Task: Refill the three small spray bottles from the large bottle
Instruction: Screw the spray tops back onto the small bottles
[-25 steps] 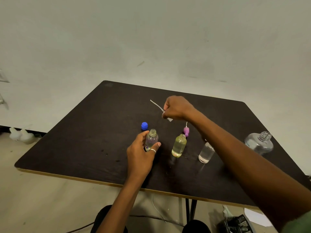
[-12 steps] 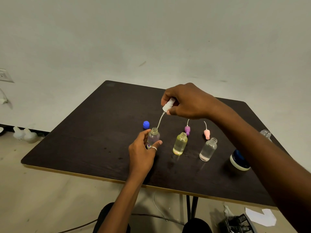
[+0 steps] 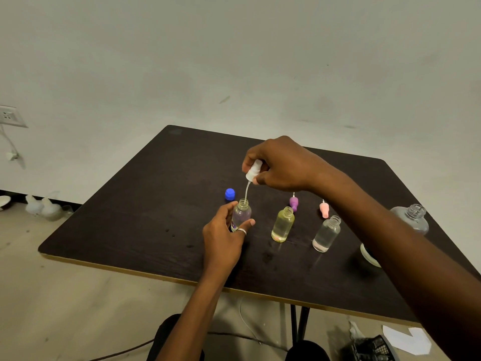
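Note:
Three small open bottles stand in a row on the dark table (image 3: 135, 212). My left hand (image 3: 225, 238) grips the left clear bottle (image 3: 241, 214). Above it my right hand (image 3: 278, 165) pinches a white spray head (image 3: 253, 170), whose thin tube dips into that bottle's neck. The middle bottle (image 3: 283, 224) holds yellowish liquid, the right bottle (image 3: 327, 233) clear liquid. A purple spray head (image 3: 293, 202) and a pink one (image 3: 324, 209) lie behind them. The large clear bottle (image 3: 412, 217) stands uncapped at the far right, partly behind my right arm.
A blue cap (image 3: 230, 194) sits on the table behind the left bottle. A white lid (image 3: 368, 255) shows under my right forearm. Several white containers (image 3: 43, 208) lie on the floor at left. A wall socket (image 3: 9, 115) is at left.
My right hand lifted the white spray head off the table and brought it over the left bottle; its tube now enters the neck. My left hand stayed on the bottle.

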Tool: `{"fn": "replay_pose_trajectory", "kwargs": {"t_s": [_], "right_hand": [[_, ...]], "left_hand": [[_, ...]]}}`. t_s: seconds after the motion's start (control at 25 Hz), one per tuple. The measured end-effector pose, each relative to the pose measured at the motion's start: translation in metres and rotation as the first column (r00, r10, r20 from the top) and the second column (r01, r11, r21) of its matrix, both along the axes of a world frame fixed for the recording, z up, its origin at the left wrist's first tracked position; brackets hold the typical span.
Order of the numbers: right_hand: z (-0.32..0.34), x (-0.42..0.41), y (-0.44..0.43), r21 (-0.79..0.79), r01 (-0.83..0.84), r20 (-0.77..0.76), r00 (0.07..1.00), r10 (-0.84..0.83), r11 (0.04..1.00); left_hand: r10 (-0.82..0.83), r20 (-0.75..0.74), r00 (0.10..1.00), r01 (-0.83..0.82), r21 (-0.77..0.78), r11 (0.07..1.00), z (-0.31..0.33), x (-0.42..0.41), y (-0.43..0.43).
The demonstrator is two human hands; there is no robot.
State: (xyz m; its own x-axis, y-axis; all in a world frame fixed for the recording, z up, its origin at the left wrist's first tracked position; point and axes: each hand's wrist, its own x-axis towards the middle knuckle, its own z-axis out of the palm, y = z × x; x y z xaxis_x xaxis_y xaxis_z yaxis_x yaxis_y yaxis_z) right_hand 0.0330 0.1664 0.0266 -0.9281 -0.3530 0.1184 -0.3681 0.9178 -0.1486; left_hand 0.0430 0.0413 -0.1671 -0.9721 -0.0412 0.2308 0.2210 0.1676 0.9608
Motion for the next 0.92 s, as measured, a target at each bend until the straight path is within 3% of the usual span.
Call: {"fn": "replay_pose_trajectory", "kwargs": {"t_s": [0.36,0.92], "right_hand": [[-0.044,-0.013,-0.009,0.105,-0.026,0.060,0.998,0.020,0.994],[-0.056,-0.021,-0.014,0.181,-0.064,0.084,0.995,0.049,0.981]], "left_hand": [[-0.031,0.027,0.999,0.031,-0.008,0.999,0.004,0.001,-0.002],[-0.029,0.016,0.999,0.029,-0.015,0.999,0.003,0.001,-0.002]]}}
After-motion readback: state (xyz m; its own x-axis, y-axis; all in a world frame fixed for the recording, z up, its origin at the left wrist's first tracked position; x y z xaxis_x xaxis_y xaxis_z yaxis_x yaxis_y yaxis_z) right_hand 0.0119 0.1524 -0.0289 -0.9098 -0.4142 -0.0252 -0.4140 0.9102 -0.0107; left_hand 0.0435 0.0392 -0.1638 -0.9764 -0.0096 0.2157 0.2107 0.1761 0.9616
